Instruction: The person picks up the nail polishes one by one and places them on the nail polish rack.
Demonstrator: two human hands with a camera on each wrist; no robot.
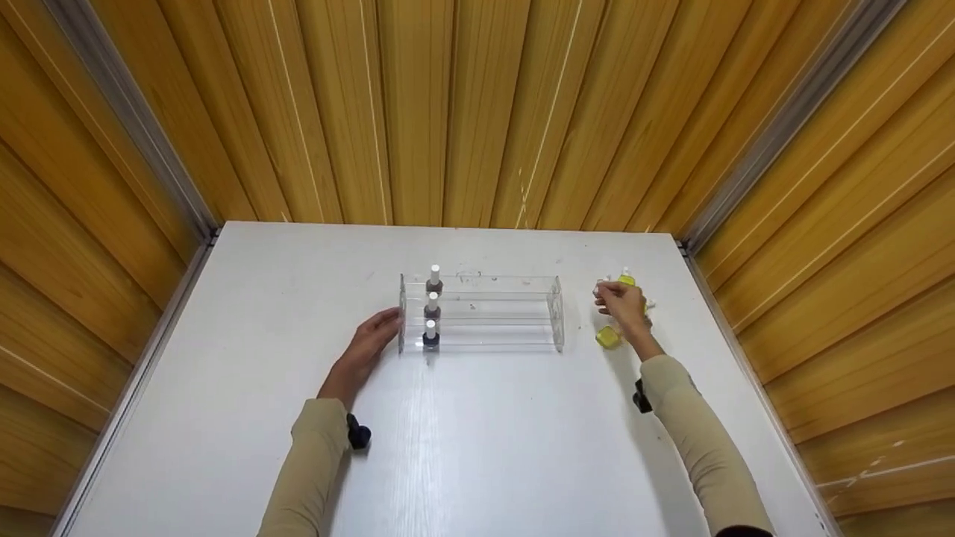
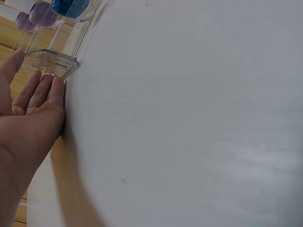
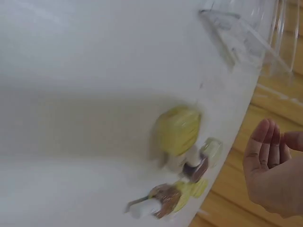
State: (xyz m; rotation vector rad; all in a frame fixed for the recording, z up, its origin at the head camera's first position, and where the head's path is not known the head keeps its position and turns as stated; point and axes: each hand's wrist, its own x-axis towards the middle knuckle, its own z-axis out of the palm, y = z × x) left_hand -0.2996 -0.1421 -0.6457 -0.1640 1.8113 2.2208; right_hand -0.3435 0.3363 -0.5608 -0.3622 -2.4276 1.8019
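Observation:
A clear acrylic tiered rack (image 1: 492, 349) stands on the white table. My left hand (image 1: 371, 337) is at its left end, the fairly straight fingers (image 2: 57, 90) right at the end panel. Three nail polish bottles with white caps stand along the rack's left side: a dark blue bottle (image 2: 71, 7) on the front tier, and two purple bottles, one a purple bottle (image 2: 43, 14), behind it. To the right of the rack my right hand (image 1: 624, 302) hovers over loose nail polish bottles, thumb close to the fingers (image 3: 265, 142); nothing shows between them.
A yellow bottle (image 3: 179, 130) lies nearest among the loose ones, with a brown bottle (image 3: 165, 198), a dark purple bottle (image 3: 196, 171) and a pale bottle (image 3: 211, 149) around it. Wood-patterned walls (image 1: 485, 112) enclose the table (image 1: 477, 447) at the back and sides.

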